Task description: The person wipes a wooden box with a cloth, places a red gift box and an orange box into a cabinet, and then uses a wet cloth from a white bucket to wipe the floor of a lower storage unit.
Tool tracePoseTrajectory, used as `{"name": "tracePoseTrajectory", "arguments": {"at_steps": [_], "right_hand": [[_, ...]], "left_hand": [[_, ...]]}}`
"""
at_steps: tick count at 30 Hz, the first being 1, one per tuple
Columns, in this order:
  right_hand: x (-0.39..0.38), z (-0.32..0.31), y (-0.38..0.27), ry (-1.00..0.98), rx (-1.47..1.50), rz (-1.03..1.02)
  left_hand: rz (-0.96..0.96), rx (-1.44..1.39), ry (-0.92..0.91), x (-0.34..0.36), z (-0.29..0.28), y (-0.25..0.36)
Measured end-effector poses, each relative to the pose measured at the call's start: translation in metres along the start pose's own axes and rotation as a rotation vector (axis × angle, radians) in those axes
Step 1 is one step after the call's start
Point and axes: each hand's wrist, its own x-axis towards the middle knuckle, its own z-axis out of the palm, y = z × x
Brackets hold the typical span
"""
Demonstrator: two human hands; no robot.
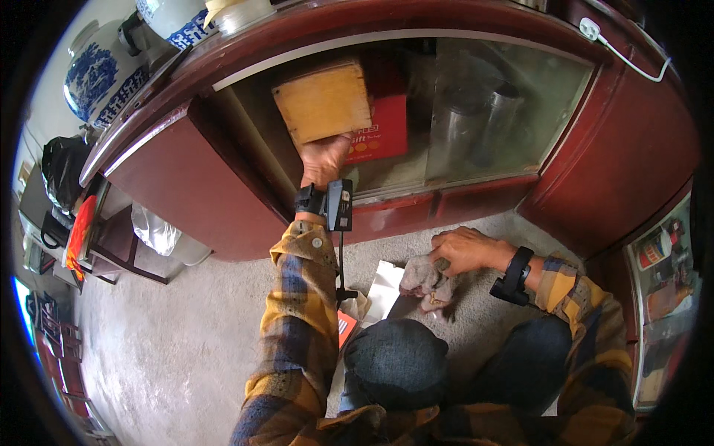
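Wooden box rests in your left hand, gripped at its lower edge; most fingers hide behind it, so their exact placing I cannot tell. Your right hand curls over a bunched rag, ahead of your knees. Steady the left wrist, support the box from beneath, avoid knocking the red box just right of that hand, and gather the rag's loose ends

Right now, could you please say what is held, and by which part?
The left hand holds a yellow wooden panel by its lower edge; the right hand, a grey cloth, upper right.
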Motion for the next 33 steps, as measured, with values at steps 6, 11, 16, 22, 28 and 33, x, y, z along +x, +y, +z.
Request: {"name": "tracePoseTrajectory", "arguments": {"at_steps": [6,11,16,22,28,33], "right_hand": [[0.005,0.001,0.017,0.045,0.078,0.062],[-0.001,0.008,0.024,0.130,0.110,0.055],[-0.002,0.010,0.026,0.095,0.091,0.017],[0.002,-0.002,0.017,0.112,0.128,0.005],[0.033,0.005,0.010,0.129,0.038,-0.123],[-0.007,0.013,0.036,0.204,0.035,0.067]], "left_hand": [[-0.121,0.115,0.263,-0.016,0.018,0.011],[-0.021,0.138,0.077,-0.078,0.068,-0.009],[0.166,0.454,0.110,-0.035,0.044,-0.008],[0.415,1.275,0.441,0.031,-0.016,0.026],[0.866,1.986,0.615,0.064,-0.038,0.094],[0.634,2.639,-0.554,-0.024,-0.026,0.041]]}}
